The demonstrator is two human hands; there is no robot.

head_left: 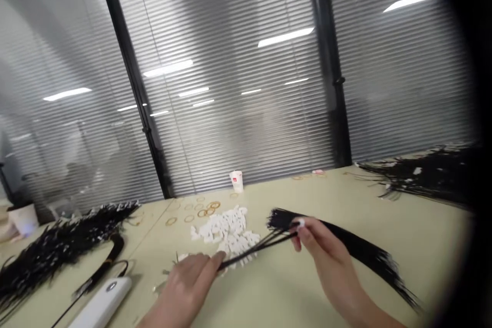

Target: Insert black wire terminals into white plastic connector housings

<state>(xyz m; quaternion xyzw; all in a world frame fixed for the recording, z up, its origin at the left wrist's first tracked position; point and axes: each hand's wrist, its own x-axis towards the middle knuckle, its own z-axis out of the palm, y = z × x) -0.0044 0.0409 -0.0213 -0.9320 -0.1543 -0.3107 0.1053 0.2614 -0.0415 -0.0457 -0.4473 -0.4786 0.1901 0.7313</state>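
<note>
My left hand (188, 282) is closed round a thin bundle of black wires (251, 252), which stretches across to my right hand (326, 256). The right fingers pinch the other end of these wires, where a small white connector (300, 222) shows at the fingertips. Just behind the held wires lies a pile of small white connectors (226, 225) on the table. A thicker bundle of black wires (357, 241) rests behind and beside my right hand.
A pale green table (277, 292) carries several rubber bands (202, 212) and a paper cup (237, 181) near the glass wall. Heaps of black wires lie at left (65, 241) and right (434, 174). A white power strip (103, 302) sits at front left.
</note>
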